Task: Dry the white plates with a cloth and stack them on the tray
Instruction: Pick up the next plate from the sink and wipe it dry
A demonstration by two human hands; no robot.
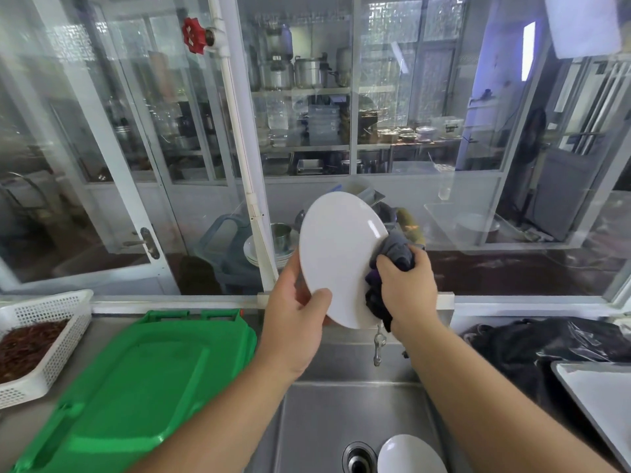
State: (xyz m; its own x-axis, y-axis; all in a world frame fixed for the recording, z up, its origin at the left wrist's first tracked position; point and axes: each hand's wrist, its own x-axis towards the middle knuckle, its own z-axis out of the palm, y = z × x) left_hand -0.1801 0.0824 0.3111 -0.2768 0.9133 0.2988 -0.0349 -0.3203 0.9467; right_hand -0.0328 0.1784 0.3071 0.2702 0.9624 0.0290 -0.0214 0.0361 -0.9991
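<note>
at the far left a white perforated plastic basket [44, 339] of dark reddish dried bits sits on the steel counter beside a flat green plastic lid [136, 387], and just right of that the left hand [293, 322] grips the lower left rim of a round white ceramic plate [341, 261], thumb curled over its face and fingers hidden behind, holding it tilted nearly upright above the stainless steel sink [341, 414]. the right hand [406, 285] is clenched round a bunched dark grey-purple cloth [392, 268] pressed against the plate's right edge. lower down a second white plate [409, 455] lies in the sink next to the drain, and a pale rectangular tray [601, 397] rests at the right edge near a crumpled black plastic bag [553, 339].
</note>
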